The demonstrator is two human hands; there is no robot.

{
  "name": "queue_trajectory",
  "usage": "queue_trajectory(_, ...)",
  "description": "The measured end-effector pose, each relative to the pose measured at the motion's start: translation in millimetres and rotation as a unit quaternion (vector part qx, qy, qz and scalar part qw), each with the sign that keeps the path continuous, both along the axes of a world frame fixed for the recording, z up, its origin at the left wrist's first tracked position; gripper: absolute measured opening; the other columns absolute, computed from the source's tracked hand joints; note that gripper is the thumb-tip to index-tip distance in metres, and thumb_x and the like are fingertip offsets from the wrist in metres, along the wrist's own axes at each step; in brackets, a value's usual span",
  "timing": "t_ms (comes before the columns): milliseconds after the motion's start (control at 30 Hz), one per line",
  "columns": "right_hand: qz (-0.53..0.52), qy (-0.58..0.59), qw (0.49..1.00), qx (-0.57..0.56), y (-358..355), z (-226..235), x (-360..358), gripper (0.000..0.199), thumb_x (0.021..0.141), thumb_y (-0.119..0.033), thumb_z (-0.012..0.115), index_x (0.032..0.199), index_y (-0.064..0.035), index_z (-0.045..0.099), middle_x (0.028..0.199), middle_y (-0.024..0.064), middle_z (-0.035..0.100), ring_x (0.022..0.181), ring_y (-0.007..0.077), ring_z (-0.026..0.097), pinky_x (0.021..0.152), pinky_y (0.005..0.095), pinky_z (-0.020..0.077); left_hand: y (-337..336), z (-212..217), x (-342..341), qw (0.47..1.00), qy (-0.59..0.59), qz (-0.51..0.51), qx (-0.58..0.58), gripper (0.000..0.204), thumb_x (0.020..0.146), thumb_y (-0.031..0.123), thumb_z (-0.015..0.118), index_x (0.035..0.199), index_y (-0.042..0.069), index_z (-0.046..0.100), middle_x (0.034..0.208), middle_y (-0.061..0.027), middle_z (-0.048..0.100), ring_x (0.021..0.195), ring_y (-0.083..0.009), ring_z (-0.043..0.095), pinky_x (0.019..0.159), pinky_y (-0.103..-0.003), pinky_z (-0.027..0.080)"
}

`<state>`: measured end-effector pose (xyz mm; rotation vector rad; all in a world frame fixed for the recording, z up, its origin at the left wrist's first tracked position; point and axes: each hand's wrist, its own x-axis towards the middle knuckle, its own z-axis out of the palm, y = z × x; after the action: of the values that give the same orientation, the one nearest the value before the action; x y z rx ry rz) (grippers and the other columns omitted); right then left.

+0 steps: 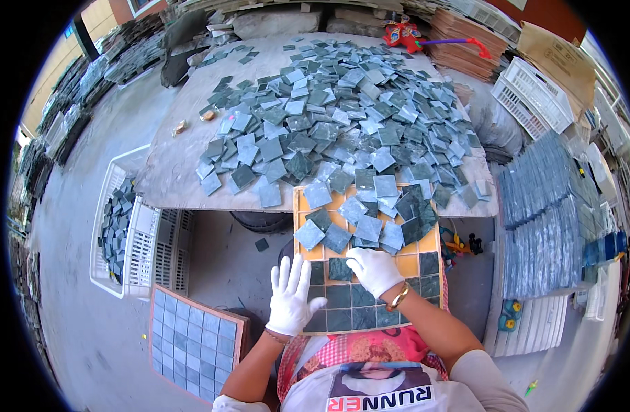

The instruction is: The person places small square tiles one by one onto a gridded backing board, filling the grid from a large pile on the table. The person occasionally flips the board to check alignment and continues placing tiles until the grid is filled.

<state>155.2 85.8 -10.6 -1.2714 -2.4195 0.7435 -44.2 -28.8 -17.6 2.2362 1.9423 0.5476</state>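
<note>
A yellow-orange grid tray [407, 266] lies in front of me, its near rows filled with dark green square stone tiles [338, 296]. My right hand [375, 272], in a white glove, has its fingers closed at the edge of a dark tile [340, 269] in the row above them. Just left of the tray, my left hand [290, 296], gloved too, is open with fingers spread and nothing in it. Loose grey-green tiles [368, 229] lie heaped over the tray's far part, overlapping one another.
A big pile of tiles [315, 113] covers the table [171, 161]. At left stand a white crate [142, 250] of tiles and a tiled panel [191, 340]. Stacked tile sheets [542, 226] and a white crate [531, 99] are at right. A red toy [402, 36] sits at the far edge.
</note>
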Motion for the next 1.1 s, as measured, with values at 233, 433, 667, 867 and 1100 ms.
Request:
queue_trajectory(233, 0.093, 0.004, 0.993, 0.070, -8.5, -13.3, -4.7, 0.017, 0.088, -0.025, 0.059, 0.092, -0.0086, 0.057, 0.083, 0.0115, 0.062, 0.075, 0.0306, 0.064, 0.064, 0.0418, 0.0520, 10.8, -11.9, 12.7, 0.993, 0.067, -0.009, -0.095, 0.092, 0.080, 0.059, 0.057, 0.146, 0.000, 0.029, 0.153, -0.0216, 0.024, 0.142, -0.0424, 0.018, 0.112, -0.059, 0.011)
queue_trajectory(433, 0.028, -0.074, 0.993, 0.085, -2.7, -7.4, 43.3, 0.016, 0.086, -0.023, 0.061, 0.095, -0.0096, 0.063, 0.098, 0.0087, 0.062, 0.089, 0.0264, 0.061, 0.072, 0.0371, 0.0507, 26.7, -4.6, 23.4, 0.995, 0.066, -0.060, -0.037, 0.076, 0.080, 0.042, 0.065, 0.143, 0.008, 0.039, 0.149, -0.0142, 0.035, 0.140, -0.0345, 0.027, 0.112, -0.058, 0.014)
queue_trajectory(667, -0.044, 0.033, 0.973, 0.224, -1.2, -3.9, 25.5, 0.044, 0.073, -0.027, 0.075, 0.105, -0.0054, 0.056, 0.108, 0.0088, 0.057, 0.097, 0.0299, 0.057, 0.082, 0.0397, 0.0478, 44.5, -0.3, 49.2, 0.997, 0.072, -0.015, -0.033, 0.079, 0.079, 0.046, 0.065, 0.142, 0.005, 0.039, 0.147, -0.0129, 0.038, 0.137, -0.0304, 0.032, 0.111, -0.055, 0.018)
queue_trajectory(867, -0.075, 0.071, 0.958, 0.266, 32.6, 31.7, 12.7, 0.043, 0.072, -0.028, 0.076, 0.104, -0.0080, 0.055, 0.099, 0.0092, 0.057, 0.093, 0.0289, 0.058, 0.081, 0.0391, 0.0481, 39.0, -11.6, 29.5, 0.998, 0.053, -0.014, 0.008, 0.068, 0.075, 0.041, 0.071, 0.135, 0.017, 0.051, 0.145, -0.0099, 0.040, 0.137, -0.0299, 0.032, 0.111, -0.055, 0.019)
queue_trajectory(1100, 0.016, -0.120, 0.971, 0.206, 65.5, 26.4, -21.1, 0.047, 0.075, -0.039, 0.073, 0.101, -0.0051, 0.054, 0.097, 0.0122, 0.060, 0.090, 0.0315, 0.061, 0.077, 0.0408, 0.0518, 47.6, -4.0, 29.0, 0.997, 0.003, -0.040, 0.059, 0.058, 0.074, 0.030, 0.074, 0.127, 0.015, 0.057, 0.140, -0.0134, 0.046, 0.132, -0.0340, 0.038, 0.109, -0.052, 0.026)
